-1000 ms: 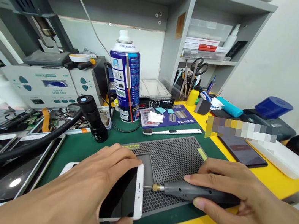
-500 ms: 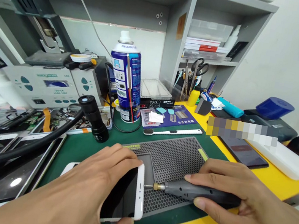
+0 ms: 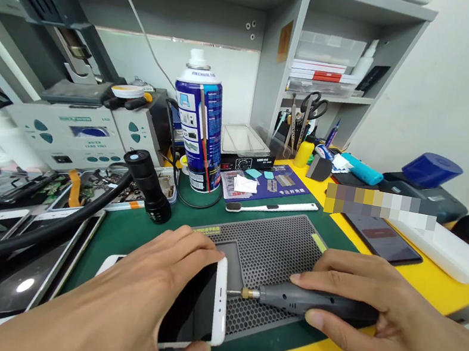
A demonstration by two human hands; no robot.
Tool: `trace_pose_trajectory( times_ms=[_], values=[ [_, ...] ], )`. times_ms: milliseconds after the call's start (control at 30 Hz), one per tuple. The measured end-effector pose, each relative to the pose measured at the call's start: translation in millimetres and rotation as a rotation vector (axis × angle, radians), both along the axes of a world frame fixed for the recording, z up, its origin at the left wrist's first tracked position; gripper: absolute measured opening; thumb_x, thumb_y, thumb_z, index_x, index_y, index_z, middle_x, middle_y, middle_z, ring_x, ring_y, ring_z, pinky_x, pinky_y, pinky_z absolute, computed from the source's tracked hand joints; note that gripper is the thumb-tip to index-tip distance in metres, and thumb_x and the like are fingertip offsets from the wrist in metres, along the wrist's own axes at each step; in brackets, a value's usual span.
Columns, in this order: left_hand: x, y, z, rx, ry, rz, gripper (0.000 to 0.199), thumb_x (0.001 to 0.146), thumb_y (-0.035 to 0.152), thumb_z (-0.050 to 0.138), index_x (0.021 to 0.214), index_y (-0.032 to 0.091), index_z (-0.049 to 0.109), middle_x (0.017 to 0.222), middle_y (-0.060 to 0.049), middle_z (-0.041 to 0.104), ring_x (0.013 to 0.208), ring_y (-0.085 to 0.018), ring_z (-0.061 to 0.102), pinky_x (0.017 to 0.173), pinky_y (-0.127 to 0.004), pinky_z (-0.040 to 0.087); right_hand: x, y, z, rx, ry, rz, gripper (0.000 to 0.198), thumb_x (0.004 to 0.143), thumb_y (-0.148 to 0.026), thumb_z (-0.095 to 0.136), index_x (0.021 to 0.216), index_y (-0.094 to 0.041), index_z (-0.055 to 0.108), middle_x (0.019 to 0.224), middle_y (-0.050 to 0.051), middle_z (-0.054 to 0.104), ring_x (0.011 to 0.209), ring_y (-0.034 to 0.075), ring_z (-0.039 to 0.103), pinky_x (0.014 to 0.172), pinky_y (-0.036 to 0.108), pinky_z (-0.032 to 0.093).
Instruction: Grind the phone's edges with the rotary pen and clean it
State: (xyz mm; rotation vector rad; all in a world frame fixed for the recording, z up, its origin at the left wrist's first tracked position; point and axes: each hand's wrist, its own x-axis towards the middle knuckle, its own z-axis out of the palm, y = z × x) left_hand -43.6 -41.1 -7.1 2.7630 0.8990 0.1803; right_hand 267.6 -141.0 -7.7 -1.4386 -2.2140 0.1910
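A white-framed smartphone point(image 3: 197, 308) with a dark screen is gripped by my left hand point(image 3: 135, 297), fingers over its far edge and thumb at its near edge. My right hand point(image 3: 376, 321) is closed around a dark grey rotary tool point(image 3: 303, 302) with a brass collet. The tool's thin metal bit points left, and its tip is at the phone's white end edge; I cannot tell whether it touches. Beneath both lies a grey perforated pad point(image 3: 281, 244) on a green mat point(image 3: 183, 221). My left hand hides much of the phone.
A black flashlight point(image 3: 148, 187) and a tall blue spray can point(image 3: 200, 127) stand behind my left hand. A white-handled brush point(image 3: 272, 207) lies behind the pad. Several phones point(image 3: 43, 257) and a thick black cable point(image 3: 48, 227) are at left. Another phone point(image 3: 380, 237) lies at right.
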Motion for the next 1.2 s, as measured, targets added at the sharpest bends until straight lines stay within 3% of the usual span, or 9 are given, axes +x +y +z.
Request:
trace_pose_trajectory(
  times_ms=[167,367,567,733,867,1200],
  values=[
    [0.8,0.0,0.1,-0.009,-0.022,-0.005,0.073,0.08,0.047,0.069,0.147,0.044,0.04,0.153,0.004,0.049,0.143,-0.032,0.045,0.113,-0.051,0.049,0.2,-0.8,0.9,-0.003,-0.002,0.0,0.03,0.085,-0.031,0.07,0.115,-0.03,0.076,0.098,0.007,0.074,0.085,0.02,0.075,0.071,0.025,0.062],
    [-0.6,-0.2,-0.1,-0.023,0.01,0.002,0.074,0.081,0.047,0.068,0.148,0.048,0.037,0.157,0.006,0.044,0.145,-0.034,0.042,0.114,-0.057,0.046,-0.8,0.8,2.2,-0.015,-0.026,0.033,0.029,0.088,-0.03,0.067,0.116,-0.028,0.076,0.097,0.008,0.075,0.082,0.019,0.075,0.065,0.023,0.062],
    [3.3,-0.3,3.6,-0.04,-0.008,-0.003,0.075,0.08,0.044,0.07,0.149,0.041,0.04,0.155,0.002,0.048,0.142,-0.033,0.046,0.114,-0.05,0.048,3.0,-3.0,-4.1,0.04,-0.011,-0.039,0.033,0.084,-0.033,0.072,0.116,-0.03,0.076,0.105,0.009,0.075,0.091,0.022,0.075,0.068,0.024,0.063],
    [2.8,0.8,1.9,-0.029,-0.004,0.014,0.074,0.08,0.047,0.069,0.149,0.043,0.04,0.155,0.003,0.047,0.145,-0.035,0.042,0.113,-0.054,0.048,0.5,-1.7,-0.4,-0.038,0.018,0.018,0.031,0.087,-0.03,0.069,0.116,-0.029,0.076,0.099,0.008,0.075,0.082,0.019,0.075,0.058,0.019,0.06],
    [1.3,0.1,1.3,-0.037,0.032,0.003,0.078,0.081,0.047,0.068,0.151,0.045,0.034,0.156,0.004,0.045,0.143,-0.032,0.045,0.113,-0.052,0.049,-0.9,-1.5,0.9,-0.025,0.029,-0.006,0.03,0.087,-0.029,0.068,0.116,-0.029,0.076,0.101,0.008,0.074,0.086,0.02,0.075,0.063,0.022,0.061],
    [3.5,0.2,3.9,-0.042,0.051,0.005,0.077,0.082,0.046,0.067,0.151,0.045,0.033,0.159,0.005,0.041,0.145,-0.032,0.042,0.116,-0.052,0.046,-2.0,0.6,4.3,-0.058,0.009,0.007,0.028,0.089,-0.029,0.066,0.115,-0.028,0.076,0.1,0.009,0.074,0.085,0.021,0.074,0.059,0.023,0.06]
  ],
)
